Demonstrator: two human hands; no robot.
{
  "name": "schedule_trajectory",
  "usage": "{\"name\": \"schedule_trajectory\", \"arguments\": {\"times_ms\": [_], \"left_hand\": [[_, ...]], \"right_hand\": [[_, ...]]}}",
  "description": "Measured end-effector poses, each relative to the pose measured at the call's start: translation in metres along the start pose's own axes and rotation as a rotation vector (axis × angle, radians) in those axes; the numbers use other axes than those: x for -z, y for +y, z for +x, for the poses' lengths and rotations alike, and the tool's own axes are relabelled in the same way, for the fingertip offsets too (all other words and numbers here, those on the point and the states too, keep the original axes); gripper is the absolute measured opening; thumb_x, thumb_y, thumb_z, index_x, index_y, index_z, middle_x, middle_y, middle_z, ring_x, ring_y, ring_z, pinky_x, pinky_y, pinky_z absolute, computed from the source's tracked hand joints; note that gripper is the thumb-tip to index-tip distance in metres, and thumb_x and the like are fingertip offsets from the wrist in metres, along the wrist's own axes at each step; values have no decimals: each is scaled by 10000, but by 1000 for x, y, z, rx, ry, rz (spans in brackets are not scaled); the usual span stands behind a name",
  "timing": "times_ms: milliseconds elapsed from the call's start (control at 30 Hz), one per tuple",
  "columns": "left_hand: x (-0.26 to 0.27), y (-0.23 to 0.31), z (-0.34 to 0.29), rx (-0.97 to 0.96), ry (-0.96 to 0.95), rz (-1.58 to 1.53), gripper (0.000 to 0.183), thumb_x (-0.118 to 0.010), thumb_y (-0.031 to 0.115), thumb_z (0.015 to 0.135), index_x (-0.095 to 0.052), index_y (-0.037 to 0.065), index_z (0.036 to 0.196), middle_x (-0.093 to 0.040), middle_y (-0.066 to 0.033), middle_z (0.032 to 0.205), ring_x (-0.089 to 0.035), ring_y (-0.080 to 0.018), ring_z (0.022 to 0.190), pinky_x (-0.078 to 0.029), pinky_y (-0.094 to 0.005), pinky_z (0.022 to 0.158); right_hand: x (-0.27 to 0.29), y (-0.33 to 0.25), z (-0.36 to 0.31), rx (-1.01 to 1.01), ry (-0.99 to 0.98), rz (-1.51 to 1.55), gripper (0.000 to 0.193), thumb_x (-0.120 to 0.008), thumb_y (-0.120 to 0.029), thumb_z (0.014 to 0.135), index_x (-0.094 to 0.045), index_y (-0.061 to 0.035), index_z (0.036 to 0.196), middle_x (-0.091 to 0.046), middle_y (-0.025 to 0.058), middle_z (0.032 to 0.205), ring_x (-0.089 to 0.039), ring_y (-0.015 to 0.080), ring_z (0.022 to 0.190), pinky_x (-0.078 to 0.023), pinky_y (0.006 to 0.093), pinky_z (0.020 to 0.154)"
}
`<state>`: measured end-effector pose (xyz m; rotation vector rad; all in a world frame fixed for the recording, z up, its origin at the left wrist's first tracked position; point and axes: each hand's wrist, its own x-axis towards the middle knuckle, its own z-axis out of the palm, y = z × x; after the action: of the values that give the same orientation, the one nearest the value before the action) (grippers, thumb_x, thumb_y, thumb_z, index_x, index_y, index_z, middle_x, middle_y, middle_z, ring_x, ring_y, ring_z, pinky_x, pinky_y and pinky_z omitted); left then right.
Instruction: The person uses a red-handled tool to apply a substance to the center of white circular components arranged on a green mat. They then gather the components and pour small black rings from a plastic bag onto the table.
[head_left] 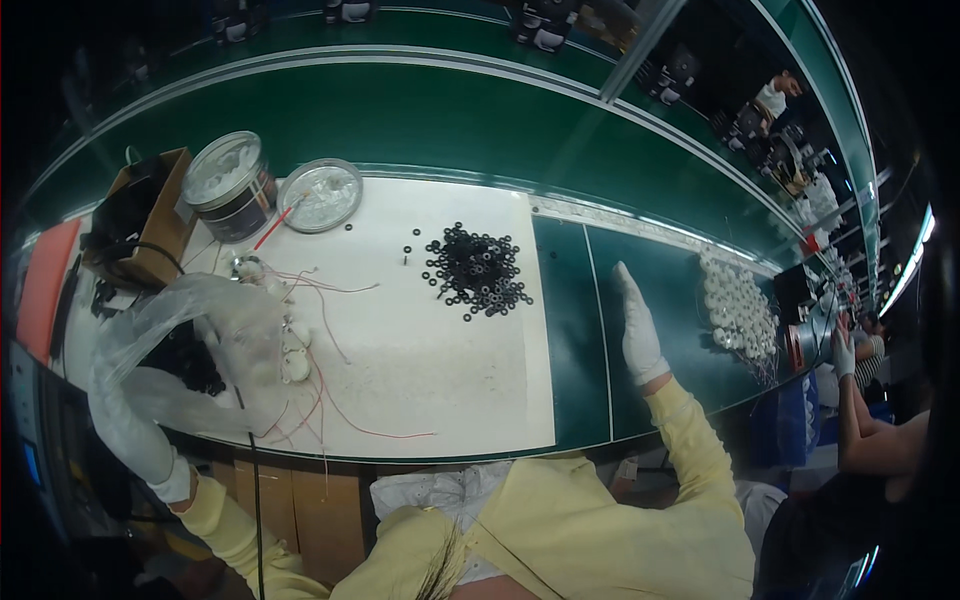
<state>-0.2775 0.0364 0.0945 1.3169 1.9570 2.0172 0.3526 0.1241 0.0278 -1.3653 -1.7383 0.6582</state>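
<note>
My left hand (pixel 130 430), in a white glove, grips the edge of a clear plastic bag (pixel 250 345) at the left of the bench; its fingers partly blend with the film. Dark small parts (pixel 190 362) show inside the bag's mouth. Against the bag's right side lie several white round parts (pixel 296 365) with thin red and white wires. My right hand (pixel 641 335), also gloved, is held over the green mat with its fingers stretched out, holding nothing. Between both hands, a heap of small black rings (pixel 480 270) rests on the white sheet (pixel 430 390).
At the back left stand a tub (pixel 230 190), a round clear lid (pixel 322 197) with a red stick, and a cardboard box (pixel 165 215). Many white round parts (pixel 738 310) lie at the right. Beyond them is a co-worker's gloved hand (pixel 844 352). A black cable (pixel 256 500) hangs over the front edge.
</note>
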Motion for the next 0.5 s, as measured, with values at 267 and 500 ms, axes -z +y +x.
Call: {"name": "schedule_trajectory", "arguments": {"times_ms": [267,500], "left_hand": [[55,-71,22,-126,-122,73,465,-460,255,1094,-573,-110,1358,-663,-206,1261,-662,-272,1067,-539,-356,922],[8,0,1,-108,-43,27,412,-448,181,1090,-588,-106,1350,-633,-224,1366,-627,-296,1221,-493,-379,1046]], "right_hand": [[78,-33,-64,-137,55,-87,692,-284,-496,1122,-372,26,1567,-440,203,1580,-361,296,1508,-234,394,1248],[-5,-67,-125,-121,-79,-832,865,-567,-545,976,-297,1,1589,-365,285,1585,-313,485,1477,-222,559,1220]]}}
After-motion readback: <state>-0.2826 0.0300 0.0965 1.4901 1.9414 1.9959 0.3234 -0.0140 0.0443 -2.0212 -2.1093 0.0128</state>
